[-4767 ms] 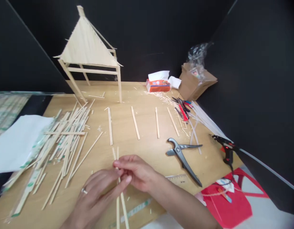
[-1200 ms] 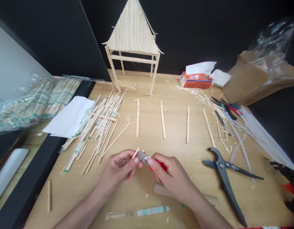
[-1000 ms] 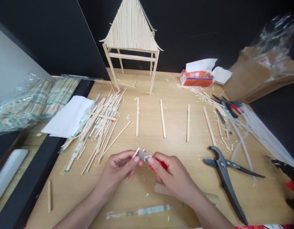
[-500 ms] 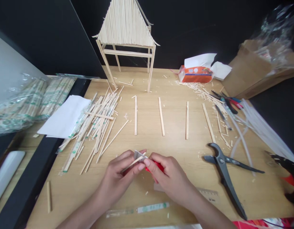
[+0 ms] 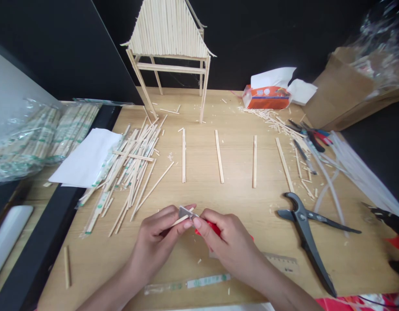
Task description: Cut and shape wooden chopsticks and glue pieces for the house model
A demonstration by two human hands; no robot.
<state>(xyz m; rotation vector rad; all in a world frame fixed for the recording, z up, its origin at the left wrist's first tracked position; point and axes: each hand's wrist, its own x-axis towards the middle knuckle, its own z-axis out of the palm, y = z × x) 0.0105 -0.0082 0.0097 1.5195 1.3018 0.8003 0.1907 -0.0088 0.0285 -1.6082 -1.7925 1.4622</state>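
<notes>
Near the front middle of the table, my left hand [image 5: 155,239] pinches a wooden chopstick [image 5: 180,220] between thumb and fingers. My right hand [image 5: 230,237] is closed round a red utility knife [image 5: 216,229], its grey blade lying against the stick close to my left fingertips. Most of the knife's handle is hidden by my palm. Beneath my right forearm, a ruler [image 5: 282,262] is partly covered. In front of both hands, two chopsticks lie side by side as a pair [image 5: 219,157], with similar lengths of wood to either side.
A house frame of sticks [image 5: 168,68] stands at the back. Loose chopsticks [image 5: 134,160] are heaped at left beside white paper [image 5: 85,160]. Grey pruning shears [image 5: 304,233] lie at right. Behind are an orange tissue pack [image 5: 267,100], wood scraps and a cardboard box [image 5: 340,86].
Both hands have shifted slightly left, and the blade lies a little further left along the chopstick. The camera view has tilted slightly.
</notes>
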